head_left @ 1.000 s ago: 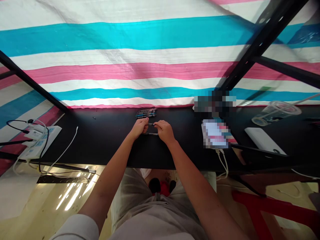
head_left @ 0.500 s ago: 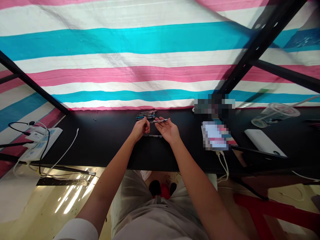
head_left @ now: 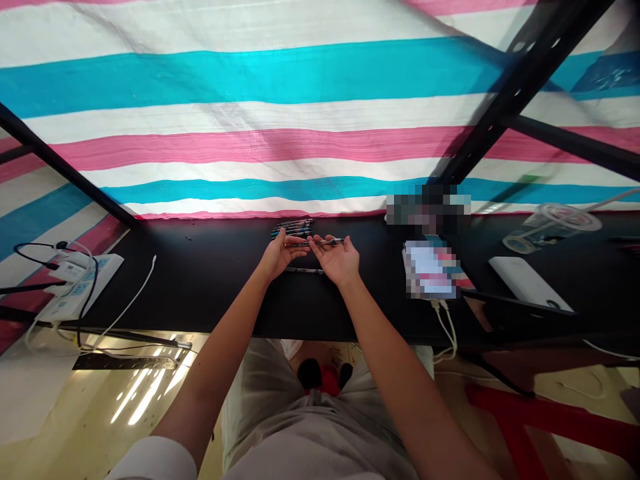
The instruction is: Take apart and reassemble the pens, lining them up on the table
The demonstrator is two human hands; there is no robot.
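My left hand (head_left: 278, 257) is closed round the left part of a slim pen, its fingertips close to those of my right hand. Palm up, my right hand (head_left: 340, 259) holds a dark pen (head_left: 334, 242) across its fingers and thumb. The two hands meet over the black table (head_left: 220, 280); whether they share one pen or hold two is hard to tell. Just behind them lies a row of several pens (head_left: 295, 227), side by side. Another pen (head_left: 305, 271) rests on the table in front of the hands.
At the left are a white power strip (head_left: 83, 287) and a white cable (head_left: 135, 300). To the right stand a blurred device (head_left: 431, 270) with cables, a white slab (head_left: 530, 285) and a clear cup (head_left: 547, 229). Black frame bars slant on both sides.
The fingers of my left hand have stretched out from a fist towards my right hand. The pen in my right hand sits slightly farther right, its thumb now over it.
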